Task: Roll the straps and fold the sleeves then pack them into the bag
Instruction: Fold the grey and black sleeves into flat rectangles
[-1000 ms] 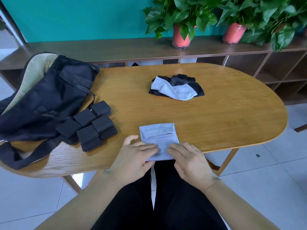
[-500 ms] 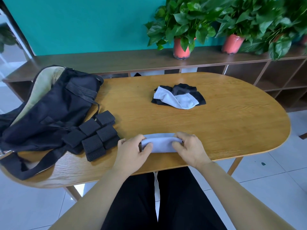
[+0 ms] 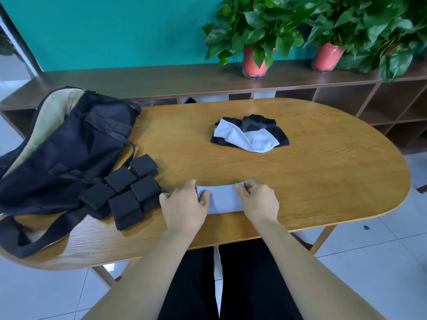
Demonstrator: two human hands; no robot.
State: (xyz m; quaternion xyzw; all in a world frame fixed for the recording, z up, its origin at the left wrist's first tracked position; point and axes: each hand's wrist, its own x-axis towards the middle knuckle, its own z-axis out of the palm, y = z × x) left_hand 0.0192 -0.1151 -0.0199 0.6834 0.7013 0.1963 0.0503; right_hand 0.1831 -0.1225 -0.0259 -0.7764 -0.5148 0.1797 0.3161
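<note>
A pale lilac sleeve (image 3: 223,199), folded into a short band, lies near the table's front edge. My left hand (image 3: 184,204) grips its left end and my right hand (image 3: 258,199) pinches its right end. Several rolled black straps (image 3: 126,192) sit in a cluster just left of my left hand. The open black bag (image 3: 67,148) with a beige lining lies at the table's left end. A loose heap of black and lilac sleeves (image 3: 249,135) rests at the table's middle.
The oval wooden table (image 3: 312,181) is bare on its right half. The bag's long strap (image 3: 44,239) trails over the front left edge. Behind stands a low shelf (image 3: 161,77) with potted plants (image 3: 254,63).
The sleeve was a flat square under my fingers; both hands have folded it over into a narrower band and now hold its two ends.
</note>
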